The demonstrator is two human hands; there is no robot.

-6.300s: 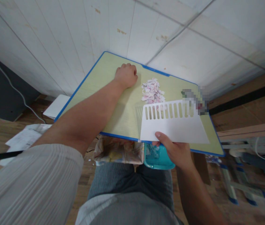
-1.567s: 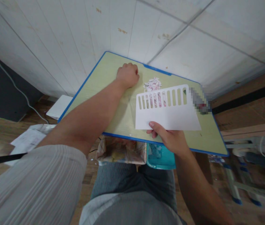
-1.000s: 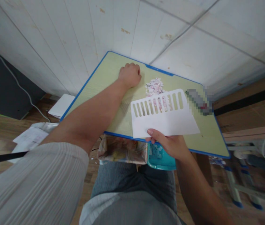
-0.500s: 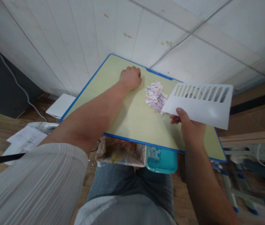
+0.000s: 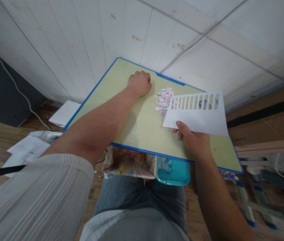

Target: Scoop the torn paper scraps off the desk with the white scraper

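Observation:
Resting on the pale yellow tabletop (image 5: 142, 130) with its fingers curled, my left hand (image 5: 139, 83) is closed; no object shows in it. To its right lies a heap of small paper scraps (image 5: 164, 98), white with pink marks. My right hand (image 5: 194, 139) grips a thin white plastic sheet (image 5: 197, 117) by its near edge, thumb on top. A row of slots runs along the sheet's far side. The sheet is tilted above the table, and its left end overlaps the right part of the heap in my view.
Below the table's near blue edge are an open box (image 5: 131, 164) with a patterned lining and a turquoise tub (image 5: 178, 172) containing paper scraps. A white panelled wall (image 5: 86, 40) stands behind the table. Cardboard (image 5: 269, 124) is at the right; loose papers (image 5: 28, 149) lie at the left.
My right hand and the white slotted sheet have moved left, so the sheet now covers more of the scrap heap in view. My left hand has stayed put.

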